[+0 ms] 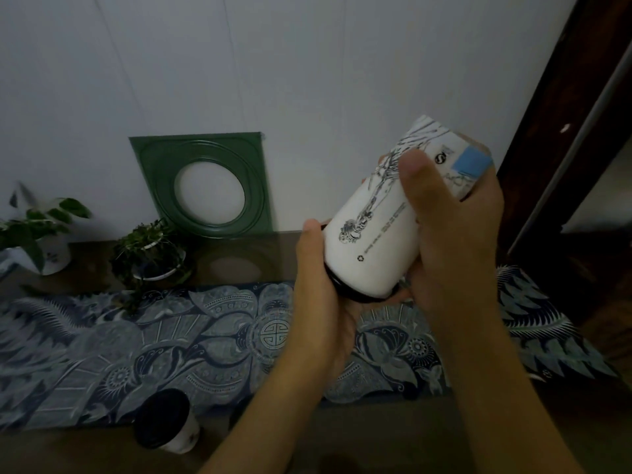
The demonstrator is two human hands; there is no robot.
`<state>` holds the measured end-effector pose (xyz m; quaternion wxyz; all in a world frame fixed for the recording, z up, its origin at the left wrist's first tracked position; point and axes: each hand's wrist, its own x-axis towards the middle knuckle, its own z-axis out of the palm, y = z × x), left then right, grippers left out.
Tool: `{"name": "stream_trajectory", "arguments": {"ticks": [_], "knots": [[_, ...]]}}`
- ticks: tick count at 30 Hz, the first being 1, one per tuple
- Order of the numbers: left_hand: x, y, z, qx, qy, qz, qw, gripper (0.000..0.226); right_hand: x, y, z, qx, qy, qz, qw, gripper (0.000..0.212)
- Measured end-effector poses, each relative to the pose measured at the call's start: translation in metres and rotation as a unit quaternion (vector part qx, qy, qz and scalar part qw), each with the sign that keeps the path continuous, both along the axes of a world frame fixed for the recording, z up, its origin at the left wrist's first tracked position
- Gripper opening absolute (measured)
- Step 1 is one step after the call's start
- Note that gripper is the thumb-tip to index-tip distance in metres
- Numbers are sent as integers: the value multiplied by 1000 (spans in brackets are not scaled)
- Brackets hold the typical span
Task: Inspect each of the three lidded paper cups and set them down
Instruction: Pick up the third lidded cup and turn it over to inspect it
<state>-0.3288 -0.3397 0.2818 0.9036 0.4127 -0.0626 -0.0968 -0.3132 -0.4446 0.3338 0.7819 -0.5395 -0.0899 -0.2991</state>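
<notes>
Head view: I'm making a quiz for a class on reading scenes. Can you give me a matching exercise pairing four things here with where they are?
Things:
1. held cup
2. second cup
3. green frame
4. blue sticker

Places:
A. leaning against the wall
B. near the held cup's base
C. between both hands, tilted, lid end down
D. standing on the table, near edge

Pairs: 1-C, 2-D, 3-A, 4-B

Looks like a home, dim lit. Dark glossy counter [239,265] against a plain pale wall [307,63], w/ a blue patterned cloth runner [136,343] laid along it. Two small potted plants [150,254] at the back left, a green square decorative frame [205,183] leaning on the wall, dark wood door frame [561,131] at right.
</notes>
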Motion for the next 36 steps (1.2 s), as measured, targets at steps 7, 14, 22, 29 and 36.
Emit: {"name": "stream_trajectory", "arguments": {"ticks": [7, 14, 22, 29, 36], "knots": [[2, 16, 11, -31, 109, -226, 967, 69, -1, -20, 5, -36, -19, 202, 979, 78], [1, 14, 9, -56, 124, -239, 962, 71, -3, -17, 5, -12, -6, 199, 980, 76], [-7, 1, 3, 26, -11, 12, 1000, 58, -7, -3, -10, 46, 24, 47, 998, 53], [-7, 11, 9, 37, 46, -110, 992, 69, -13, -15, -7, 7, -18, 129, 992, 96], [-4, 13, 11, 4, 93, -247, 965, 75, -16, -24, 4, -31, -55, 193, 979, 74]]}}
